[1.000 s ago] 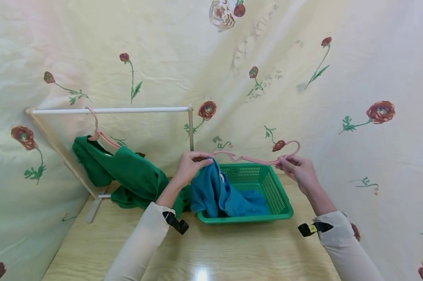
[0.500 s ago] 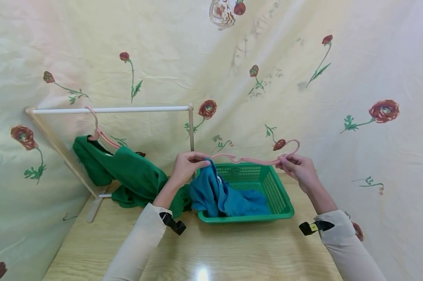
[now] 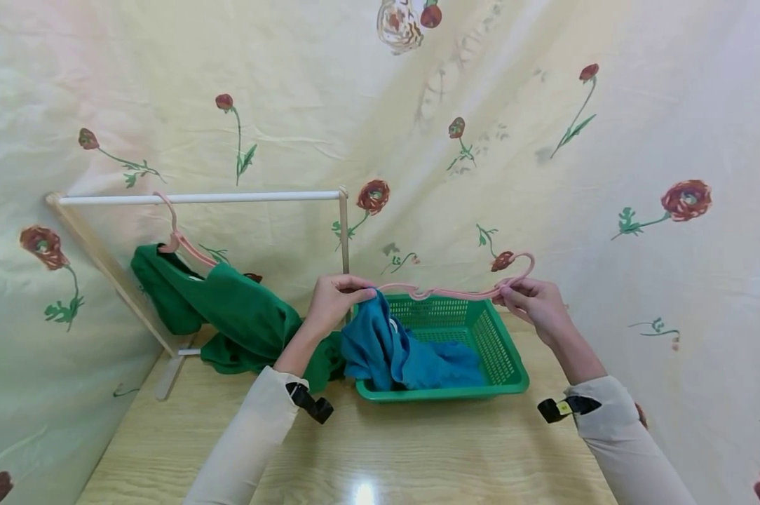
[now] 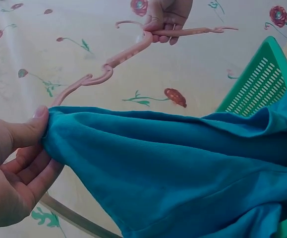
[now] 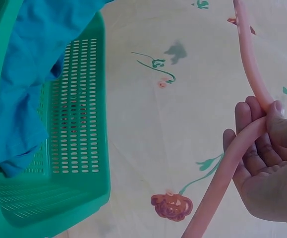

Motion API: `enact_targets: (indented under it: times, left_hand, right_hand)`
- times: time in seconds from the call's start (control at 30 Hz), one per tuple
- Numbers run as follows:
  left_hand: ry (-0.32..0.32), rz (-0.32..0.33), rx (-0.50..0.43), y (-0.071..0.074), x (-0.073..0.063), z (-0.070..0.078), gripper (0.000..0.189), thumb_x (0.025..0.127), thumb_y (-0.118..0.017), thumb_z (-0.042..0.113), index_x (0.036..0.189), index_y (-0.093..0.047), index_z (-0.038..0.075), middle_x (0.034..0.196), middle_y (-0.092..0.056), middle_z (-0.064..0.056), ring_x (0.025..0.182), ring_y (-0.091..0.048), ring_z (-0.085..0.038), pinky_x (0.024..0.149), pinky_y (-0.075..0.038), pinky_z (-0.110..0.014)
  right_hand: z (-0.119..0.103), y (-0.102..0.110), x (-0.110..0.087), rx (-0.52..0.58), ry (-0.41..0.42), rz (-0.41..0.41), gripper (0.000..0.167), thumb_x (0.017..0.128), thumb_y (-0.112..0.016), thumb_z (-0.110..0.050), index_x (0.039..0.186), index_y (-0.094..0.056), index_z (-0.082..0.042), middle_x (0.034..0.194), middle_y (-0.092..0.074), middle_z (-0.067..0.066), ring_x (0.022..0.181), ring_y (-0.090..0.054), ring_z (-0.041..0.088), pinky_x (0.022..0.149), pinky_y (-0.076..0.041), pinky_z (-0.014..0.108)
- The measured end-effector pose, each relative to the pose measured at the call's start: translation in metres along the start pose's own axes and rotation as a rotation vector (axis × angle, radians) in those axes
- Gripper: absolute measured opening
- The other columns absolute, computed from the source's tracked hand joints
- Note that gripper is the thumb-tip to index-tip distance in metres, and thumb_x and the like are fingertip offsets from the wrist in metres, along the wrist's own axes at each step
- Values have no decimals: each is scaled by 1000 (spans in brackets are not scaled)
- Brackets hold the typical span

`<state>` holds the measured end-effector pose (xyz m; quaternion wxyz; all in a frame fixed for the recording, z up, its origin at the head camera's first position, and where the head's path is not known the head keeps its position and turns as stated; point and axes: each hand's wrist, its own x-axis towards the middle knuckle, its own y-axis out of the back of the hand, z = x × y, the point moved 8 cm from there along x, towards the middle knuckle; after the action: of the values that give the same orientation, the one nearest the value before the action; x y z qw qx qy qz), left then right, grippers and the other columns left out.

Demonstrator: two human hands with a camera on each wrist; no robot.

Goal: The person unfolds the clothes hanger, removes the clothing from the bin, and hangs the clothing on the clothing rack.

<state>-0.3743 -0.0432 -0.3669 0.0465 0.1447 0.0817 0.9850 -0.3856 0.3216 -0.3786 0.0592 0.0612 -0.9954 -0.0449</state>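
A pink clothes hanger (image 3: pixel 462 294) stretches between both hands above the basket. My right hand (image 3: pixel 536 306) pinches it near the base of its hook, thumb on the plastic in the right wrist view. At the other end my left hand (image 3: pixel 334 303) pinches the edge of a blue shirt (image 3: pixel 386 351), thumb on top. The hanger's far tip (image 4: pixel 64 94) runs in behind the raised cloth beside the left thumb and is hidden there. The rest of the shirt droops into a green plastic basket (image 3: pixel 443 395).
Left of the basket stands a rack with a white rail (image 3: pixel 260 197) and wooden posts. A green shirt (image 3: pixel 228 301) hangs from it on another pink hanger (image 3: pixel 173 224), its lower part lying on the wooden table (image 3: pixel 380 449). A flowered cloth (image 3: pixel 279 126) forms the backdrop.
My left hand has shifted slightly left and down with the shirt edge. The hanger lies a little lower and more level near the left hand; the right hand has barely moved.
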Motion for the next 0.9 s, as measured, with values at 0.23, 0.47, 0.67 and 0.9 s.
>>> enact_targets:
  times: [0.23, 0.47, 0.67, 0.9]
  left_hand:
    - [-7, -29, 21, -2, 1, 1, 16, 91, -77, 11, 101, -80, 0, 99, -79, -15, 90, -73, -19, 79, -60, -24]
    - [9, -97, 94, -5, 0, 6, 14, 91, -77, 12, 100, -81, 3, 97, -79, -12, 88, -71, -16, 77, -58, -26]
    - [11, -202, 116, -14, 0, 9, 14, 91, -76, 8, 101, -80, 0, 99, -78, -15, 89, -71, -18, 80, -60, -30]
    - [-14, -278, 159, -34, -1, 10, 13, 90, -76, 9, 99, -81, 0, 100, -79, -15, 92, -72, -20, 79, -60, -26]
  right_hand:
    - [-3, 3, -2, -91, -18, -21, 12, 102, -63, -14, 103, -74, -9, 88, -77, -11, 85, -74, 4, 78, -59, 18]
    - [-15, 5, -4, -248, 21, -54, 36, 103, -61, -14, 122, -62, 17, 86, -76, -13, 83, -74, 5, 80, -58, 17]
    - [-20, 1, -3, -278, 22, -93, 37, 103, -60, -12, 122, -61, 19, 89, -76, -14, 86, -74, 6, 83, -57, 17]
    - [-23, -23, -5, -274, 51, -136, 37, 102, -63, -12, 118, -62, 21, 89, -74, -17, 84, -73, 1, 83, -58, 17]
